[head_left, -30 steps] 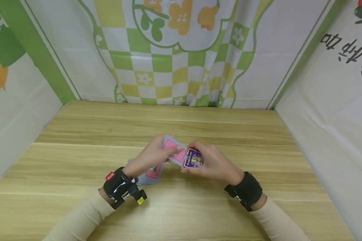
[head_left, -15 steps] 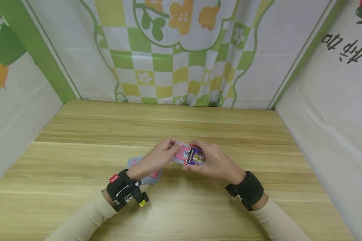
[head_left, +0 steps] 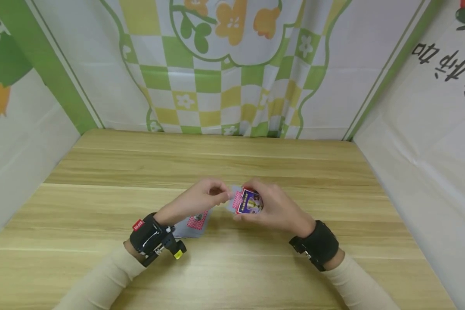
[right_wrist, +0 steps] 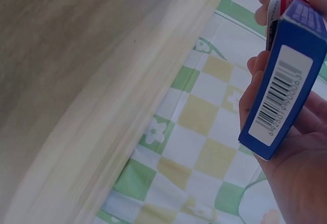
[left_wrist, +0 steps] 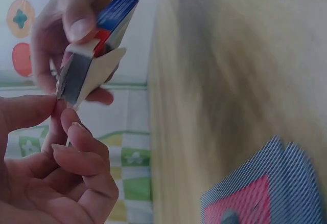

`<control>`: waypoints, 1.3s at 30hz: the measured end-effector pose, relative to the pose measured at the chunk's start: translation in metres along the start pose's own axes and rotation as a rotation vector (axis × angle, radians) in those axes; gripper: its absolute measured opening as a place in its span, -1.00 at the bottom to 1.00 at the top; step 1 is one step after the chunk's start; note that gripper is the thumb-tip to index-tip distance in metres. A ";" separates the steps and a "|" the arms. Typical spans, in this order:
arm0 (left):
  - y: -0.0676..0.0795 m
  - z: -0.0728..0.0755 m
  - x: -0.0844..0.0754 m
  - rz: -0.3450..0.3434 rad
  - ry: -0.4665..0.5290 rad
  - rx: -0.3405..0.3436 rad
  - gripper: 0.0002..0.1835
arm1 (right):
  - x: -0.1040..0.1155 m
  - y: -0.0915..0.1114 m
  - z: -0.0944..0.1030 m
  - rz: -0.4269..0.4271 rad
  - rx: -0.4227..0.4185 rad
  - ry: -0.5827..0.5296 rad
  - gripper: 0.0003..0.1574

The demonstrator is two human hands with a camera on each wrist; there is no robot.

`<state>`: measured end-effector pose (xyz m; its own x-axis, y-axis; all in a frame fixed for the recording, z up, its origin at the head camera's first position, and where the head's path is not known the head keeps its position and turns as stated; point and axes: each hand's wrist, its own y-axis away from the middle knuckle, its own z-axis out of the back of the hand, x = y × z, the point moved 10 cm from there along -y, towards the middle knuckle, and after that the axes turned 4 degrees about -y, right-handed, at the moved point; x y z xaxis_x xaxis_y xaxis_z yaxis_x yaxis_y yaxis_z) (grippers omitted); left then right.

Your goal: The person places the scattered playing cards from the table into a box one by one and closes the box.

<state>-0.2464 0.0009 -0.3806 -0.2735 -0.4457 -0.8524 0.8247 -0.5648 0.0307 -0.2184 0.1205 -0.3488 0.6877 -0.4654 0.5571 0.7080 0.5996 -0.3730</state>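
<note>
My right hand grips a blue and red playing-card box, its fingers and thumb around the sides. A barcode shows on the box's narrow end in the right wrist view. The white flaps at the other end stand open. From that end a stack of red-patterned playing cards sticks out a short way. My left hand pinches at the outer end of the stack with thumb and forefinger, the other fingers loosely bent. Below the left wrist, more playing cards lie face down on the table.
The wood-grain table spreads around both hands. At its far edge hangs a green and yellow checked curtain. White printed sheets stand along both sides.
The card stack has slid further into the box, so less sticks out. The left hand first followed it right, then shifted its grip to the cards' end. The right hand stays nearly still.
</note>
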 end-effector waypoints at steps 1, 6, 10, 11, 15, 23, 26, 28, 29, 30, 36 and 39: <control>-0.001 -0.004 0.000 -0.003 0.008 0.004 -0.84 | 0.001 0.000 -0.001 -0.002 0.006 -0.003 -0.21; -0.001 -0.017 -0.002 0.013 0.050 0.003 -0.84 | 0.004 0.000 -0.006 0.004 0.026 -0.007 -0.19; 0.003 -0.016 -0.010 0.024 0.039 -0.002 -0.83 | 0.005 0.001 -0.007 0.009 0.030 -0.015 -0.18; 0.004 -0.016 -0.011 0.023 0.030 0.001 -0.82 | 0.004 0.001 -0.008 0.005 0.030 -0.019 -0.18; -0.001 -0.009 0.002 0.017 -0.021 0.012 -0.75 | 0.001 0.002 -0.006 -0.020 0.025 -0.026 -0.17; 0.003 0.019 0.017 0.002 -0.462 0.013 -0.82 | -0.004 0.001 -0.005 -0.054 0.017 0.026 -0.19; 0.009 0.019 0.029 0.078 -0.623 0.105 -0.61 | -0.004 0.001 -0.005 -0.061 0.024 0.029 -0.21; 0.012 0.016 0.036 0.122 -0.705 0.166 -0.47 | -0.004 0.001 -0.006 -0.063 0.028 0.028 -0.22; 0.013 0.015 0.039 0.140 -0.731 0.186 -0.42 | -0.004 0.001 -0.005 -0.062 0.028 0.025 -0.22; 0.013 0.014 0.041 0.150 -0.753 0.197 -0.38 | -0.004 0.001 -0.005 -0.061 0.027 0.023 -0.22; 0.011 0.014 0.043 0.171 -0.814 0.189 -0.30 | -0.003 0.000 -0.005 -0.036 0.014 0.014 -0.23; 0.011 0.015 0.043 0.174 -0.817 0.173 -0.28 | -0.003 0.001 -0.007 -0.030 0.019 0.007 -0.23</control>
<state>-0.2568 -0.0347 -0.4090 -0.4758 -0.8597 -0.1860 0.8192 -0.5101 0.2621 -0.2190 0.1182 -0.3559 0.6673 -0.4882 0.5625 0.7254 0.5973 -0.3422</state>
